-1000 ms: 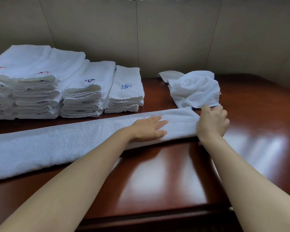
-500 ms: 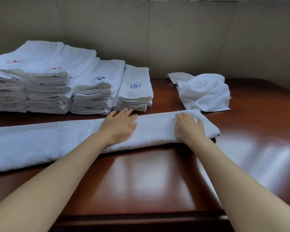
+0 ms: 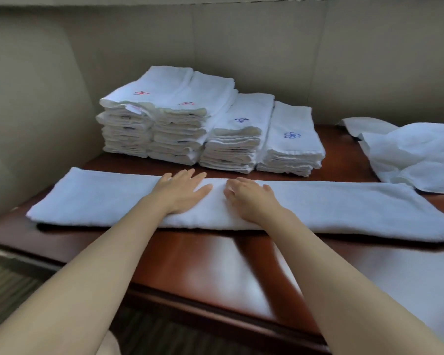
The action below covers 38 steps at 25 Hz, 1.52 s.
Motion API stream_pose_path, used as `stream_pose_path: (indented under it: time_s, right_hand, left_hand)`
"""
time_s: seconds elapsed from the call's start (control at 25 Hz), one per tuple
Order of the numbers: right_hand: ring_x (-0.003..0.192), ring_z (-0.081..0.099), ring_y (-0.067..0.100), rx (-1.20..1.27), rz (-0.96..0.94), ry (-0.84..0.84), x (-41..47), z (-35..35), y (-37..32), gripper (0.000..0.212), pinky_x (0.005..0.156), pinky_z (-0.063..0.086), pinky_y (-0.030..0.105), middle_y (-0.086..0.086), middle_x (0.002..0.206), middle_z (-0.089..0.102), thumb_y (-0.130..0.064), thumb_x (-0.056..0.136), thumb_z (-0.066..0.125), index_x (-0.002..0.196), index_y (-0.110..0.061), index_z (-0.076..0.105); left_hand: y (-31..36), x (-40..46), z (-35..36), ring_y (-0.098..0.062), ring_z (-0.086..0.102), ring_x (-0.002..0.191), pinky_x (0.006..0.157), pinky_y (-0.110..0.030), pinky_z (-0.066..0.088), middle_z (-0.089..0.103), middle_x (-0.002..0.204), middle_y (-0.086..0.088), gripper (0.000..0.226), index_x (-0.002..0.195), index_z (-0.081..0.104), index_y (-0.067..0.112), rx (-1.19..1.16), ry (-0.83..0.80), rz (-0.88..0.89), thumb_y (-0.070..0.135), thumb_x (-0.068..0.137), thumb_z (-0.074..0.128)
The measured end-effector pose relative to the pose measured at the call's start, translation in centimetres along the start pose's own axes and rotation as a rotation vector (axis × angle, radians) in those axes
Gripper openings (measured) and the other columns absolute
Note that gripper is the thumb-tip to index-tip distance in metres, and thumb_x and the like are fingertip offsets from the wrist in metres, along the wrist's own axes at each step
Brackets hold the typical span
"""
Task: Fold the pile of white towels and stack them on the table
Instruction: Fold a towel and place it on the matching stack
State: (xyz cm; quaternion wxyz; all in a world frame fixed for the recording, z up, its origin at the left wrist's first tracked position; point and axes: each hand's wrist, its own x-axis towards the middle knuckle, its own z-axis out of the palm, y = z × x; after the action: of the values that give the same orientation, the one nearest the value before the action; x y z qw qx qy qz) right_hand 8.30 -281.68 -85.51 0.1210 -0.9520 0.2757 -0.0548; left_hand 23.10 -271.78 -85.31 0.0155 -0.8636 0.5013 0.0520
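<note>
A long white towel (image 3: 344, 211), folded lengthwise into a strip, lies across the dark red wooden table (image 3: 215, 262). My left hand (image 3: 182, 190) rests flat on its middle with fingers straight. Just to its right, my right hand (image 3: 249, 196) presses on the same towel, fingers slightly bent. Behind the strip stand several stacks of folded white towels (image 3: 203, 124), some with red and some with blue embroidery. A loose crumpled white towel (image 3: 415, 155) lies at the back right.
Beige padded wall panels (image 3: 267, 60) close off the back and the left side of the table. The table's front edge (image 3: 190, 301) runs diagonally below my forearms, with striped flooring (image 3: 10, 290) beyond it at the lower left.
Both hands have slid left along the towel strip, from its right end to its middle, and now lie close together. My view has swung left.
</note>
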Motion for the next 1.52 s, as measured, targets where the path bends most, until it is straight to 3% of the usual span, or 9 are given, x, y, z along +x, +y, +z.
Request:
stream_pose_path:
  time_s: [0.12,0.24,0.44,0.64,0.84,1.04,1.28,1.4,1.52]
  right_hand:
    - [0.119,0.044,0.02,-0.008,-0.111,-0.024,1.8,1.5,-4.1,0.025,0.099,0.03,0.048,0.001,0.118,0.049,-0.027,0.101,0.029,0.107,-0.019,0.051]
    - [0.115,0.048,0.021,-0.01,-0.104,0.074,3.6,2.3,-5.7,0.015,0.094,0.033,0.044,-0.002,0.111,0.054,-0.021,0.098,0.034,0.096,-0.024,0.05]
    - [0.121,0.047,0.022,0.048,0.028,0.185,4.7,1.4,-4.2,0.029,0.1,0.028,0.042,-0.001,0.124,0.058,-0.039,0.095,0.051,0.121,-0.028,0.059]
    - [0.117,0.046,0.023,0.054,0.079,0.205,4.5,1.1,-4.0,0.028,0.097,0.029,0.042,0.001,0.116,0.052,-0.044,0.092,0.055,0.114,-0.027,0.063]
    - [0.107,0.051,0.02,0.121,0.064,0.339,5.1,1.0,-3.9,0.016,0.102,0.026,0.044,-0.006,0.096,0.05,-0.032,0.095,0.053,0.099,-0.024,0.066]
    - [0.107,0.053,0.024,0.059,0.09,0.398,5.9,1.8,-4.1,0.017,0.103,0.022,0.046,0.0,0.105,0.059,-0.024,0.097,0.047,0.101,-0.022,0.064]
    - [0.123,0.045,0.028,0.014,0.169,0.358,5.5,1.8,-4.7,0.031,0.109,0.021,0.052,0.005,0.126,0.054,-0.029,0.099,0.043,0.127,-0.024,0.054]
    - [0.128,0.042,0.024,0.1,-0.023,0.326,5.2,1.5,-8.9,0.037,0.107,0.028,0.048,0.0,0.136,0.05,-0.04,0.099,0.04,0.132,-0.027,0.051]
    - [0.142,0.021,0.017,-0.056,-0.324,-0.008,3.4,4.7,-13.4,0.054,0.111,0.02,0.049,-0.005,0.152,0.027,-0.059,0.096,0.023,0.143,-0.034,0.031]
  left_hand:
    - [-4.6,-1.3,-0.2,-0.017,0.024,0.142,0.115,-0.04,0.014,0.032,0.152,-0.001,0.049,0.145,0.033,0.025,-0.077,0.089,-0.053,0.043,0.102,0.02]
    - [-8.6,-3.0,-0.4,-0.022,0.047,0.121,0.103,-0.035,0.025,0.056,0.121,0.001,0.033,0.121,0.057,0.021,-0.176,0.275,-0.073,0.029,0.103,0.031]
    - [-13.7,-3.3,-0.1,-0.023,0.052,0.107,0.094,-0.03,0.033,0.058,0.109,0.002,0.018,0.108,0.063,0.028,-0.306,0.367,-0.121,0.033,0.094,0.054]
    - [-16.1,-3.4,0.0,-0.016,0.049,0.099,0.092,-0.03,0.037,0.05,0.104,0.005,0.022,0.111,0.062,0.026,-0.358,0.389,-0.21,0.037,0.093,0.055]
    - [-17.1,-3.0,-0.7,-0.022,0.051,0.108,0.09,-0.033,0.039,0.052,0.1,0.007,0.015,0.091,0.059,0.025,-0.381,0.368,-0.302,0.04,0.088,0.061]
    - [-16.5,-2.1,-1.2,-0.026,0.047,0.109,0.096,-0.036,0.035,0.051,0.115,-0.005,0.023,0.105,0.06,0.019,-0.341,0.503,-0.336,0.037,0.094,0.054]
    - [-17.8,-3.3,0.0,-0.033,0.026,0.135,0.108,-0.045,0.023,0.03,0.147,-0.017,0.051,0.145,0.028,0.021,-0.166,0.211,-0.62,0.044,0.1,0.028]
    - [-19.1,-4.7,-1.1,-0.037,0.032,0.132,0.103,-0.047,0.031,0.032,0.145,-0.02,0.062,0.143,0.03,0.013,-0.23,0.159,-0.81,0.052,0.095,0.036]
    - [-20.2,-6.0,-1.5,-0.036,0.044,0.125,0.099,-0.043,0.04,0.044,0.14,-0.017,0.069,0.141,0.038,0.01,-0.275,0.104,-0.854,0.057,0.09,0.044]
